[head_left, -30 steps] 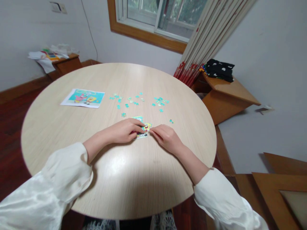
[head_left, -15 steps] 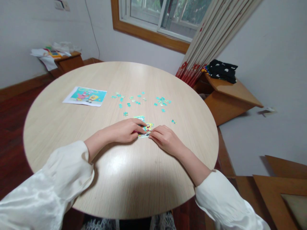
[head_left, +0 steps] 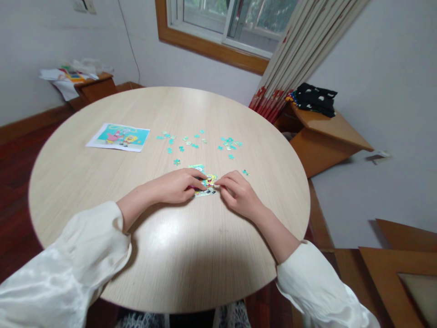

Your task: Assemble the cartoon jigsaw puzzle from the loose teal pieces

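A small part-built cartoon puzzle point(head_left: 205, 183) lies on the round pale wooden table point(head_left: 164, 246). My left hand point(head_left: 174, 186) rests over its left side, fingers curled and pressed down on it. My right hand point(head_left: 238, 195) sits at its right edge, fingertips pinched together against the puzzle; whether a piece is between them is hidden. Loose turquoise puzzle pieces point(head_left: 198, 142) are scattered just beyond the hands, and one single piece point(head_left: 245, 172) lies to the right of my right hand.
A printed reference picture point(head_left: 118, 136) lies at the table's left. Behind stand a low wooden stand with papers point(head_left: 82, 82), a curtain point(head_left: 300, 50), and a slanted wooden unit point(head_left: 324, 132) bearing a black dotted cloth point(head_left: 316, 99). Wooden furniture point(head_left: 403, 259) sits at right.
My right hand's fingertips have lifted slightly and shifted up along the puzzle's right edge. The left hand has stayed pressed on the puzzle. The view has shifted a little.
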A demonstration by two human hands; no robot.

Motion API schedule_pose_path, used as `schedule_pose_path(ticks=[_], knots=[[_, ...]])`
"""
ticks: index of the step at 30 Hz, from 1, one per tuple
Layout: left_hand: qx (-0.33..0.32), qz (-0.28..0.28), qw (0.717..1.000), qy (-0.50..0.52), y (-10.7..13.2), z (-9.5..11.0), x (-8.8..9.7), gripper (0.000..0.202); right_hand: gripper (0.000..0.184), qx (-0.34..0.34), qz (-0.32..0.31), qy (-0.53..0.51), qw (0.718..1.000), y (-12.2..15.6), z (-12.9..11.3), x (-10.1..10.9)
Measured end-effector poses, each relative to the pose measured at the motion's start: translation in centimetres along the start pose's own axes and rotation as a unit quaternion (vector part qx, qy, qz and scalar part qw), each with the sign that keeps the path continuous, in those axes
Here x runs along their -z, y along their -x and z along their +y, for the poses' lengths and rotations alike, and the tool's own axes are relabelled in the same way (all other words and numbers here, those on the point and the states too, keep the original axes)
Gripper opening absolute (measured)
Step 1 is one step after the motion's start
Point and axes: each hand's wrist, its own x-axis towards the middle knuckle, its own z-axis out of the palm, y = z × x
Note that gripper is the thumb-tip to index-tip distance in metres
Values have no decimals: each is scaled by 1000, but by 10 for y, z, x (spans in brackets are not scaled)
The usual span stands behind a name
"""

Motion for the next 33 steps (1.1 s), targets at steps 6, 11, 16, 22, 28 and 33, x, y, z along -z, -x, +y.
schedule_pose_path(ticks=[6, 11, 16, 22, 28, 33], knots=[[0, 2, 1000, 6, 0, -1, 0, 47, 22, 16, -31, 1, 999, 0, 1, 1], [5, 0, 1000, 9, 0, 0, 0, 47, 24, 20, -41, -8, 999, 0, 2, -1], [17, 12, 1000, 15, 1, -2, -2, 48, 23, -36, 47, -12, 998, -1, 11, 0], [12, 49, 997, 65, 1, -4, -5, 44, 20, -156, 161, -22, 974, -2, 35, -2], [70, 123, 983, 119, -1, -10, -12, 32, 20, -210, 213, -14, 954, -4, 51, -2], [208, 279, 931, 109, 2, -26, -9, 25, 19, -250, 256, -6, 934, -5, 63, 3]])
